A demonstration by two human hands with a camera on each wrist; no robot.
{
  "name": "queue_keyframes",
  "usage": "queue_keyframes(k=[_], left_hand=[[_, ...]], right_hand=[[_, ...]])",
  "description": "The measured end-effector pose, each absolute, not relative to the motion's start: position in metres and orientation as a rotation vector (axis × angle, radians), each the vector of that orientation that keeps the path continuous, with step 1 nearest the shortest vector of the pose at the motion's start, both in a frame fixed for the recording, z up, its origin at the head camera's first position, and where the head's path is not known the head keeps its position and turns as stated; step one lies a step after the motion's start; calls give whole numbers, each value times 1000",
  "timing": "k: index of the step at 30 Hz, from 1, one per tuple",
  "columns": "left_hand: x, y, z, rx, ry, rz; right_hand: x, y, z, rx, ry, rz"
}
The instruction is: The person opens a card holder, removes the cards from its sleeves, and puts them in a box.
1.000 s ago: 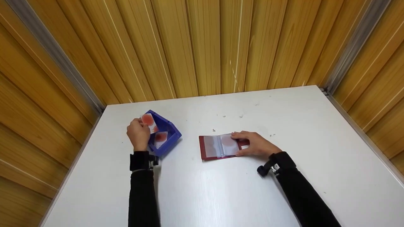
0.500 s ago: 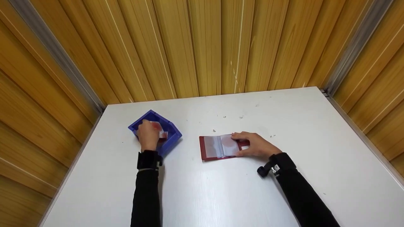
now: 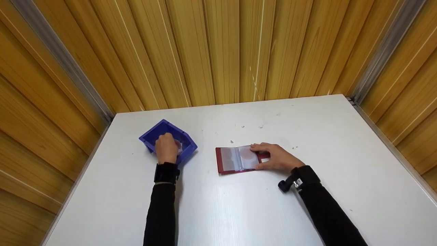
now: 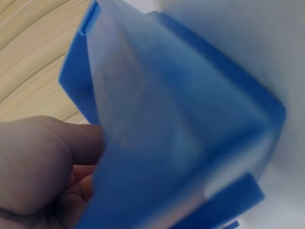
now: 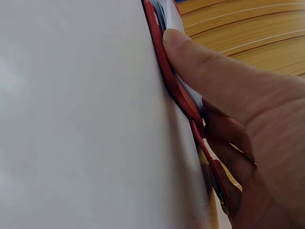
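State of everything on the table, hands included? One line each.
Blue bin: upright, open-topped, on the table.
Plastic sheet: bent, see-through, in front of the left hand.
Left hand: in the bin, curled; grip hidden by the sheet.
Red card holder: open, clear pages showing.
Right hand: gripping the card holder's edge.

Blurred translucent sheet (image 4: 145,129) in left hand (image 3: 166,149)

Red booklet (image 5: 164,67), with pale leaves (image 5: 172,16); right hand (image 5: 248,109) gripping booklet, thumb against leaves; white tabletop (image 5: 86,114) beside booklet; wood-grain panels (image 5: 257,26) beyond booklet.
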State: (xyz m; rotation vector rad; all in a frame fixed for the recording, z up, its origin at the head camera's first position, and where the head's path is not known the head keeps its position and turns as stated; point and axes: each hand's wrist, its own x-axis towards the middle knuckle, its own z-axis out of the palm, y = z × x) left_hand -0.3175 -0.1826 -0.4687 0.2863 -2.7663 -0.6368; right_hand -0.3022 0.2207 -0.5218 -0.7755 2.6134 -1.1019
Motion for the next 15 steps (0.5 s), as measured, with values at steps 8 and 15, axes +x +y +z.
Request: queue_keyframes(k=[8,15], left_hand=[[-317,-176,-473,348,-2852,-409],[-316,-172,-473,379,-2915,-327]], right_hand=[[-301,220,-522,-761,2607,-1117],[-301,221,-521,-747,2614,-1099]])
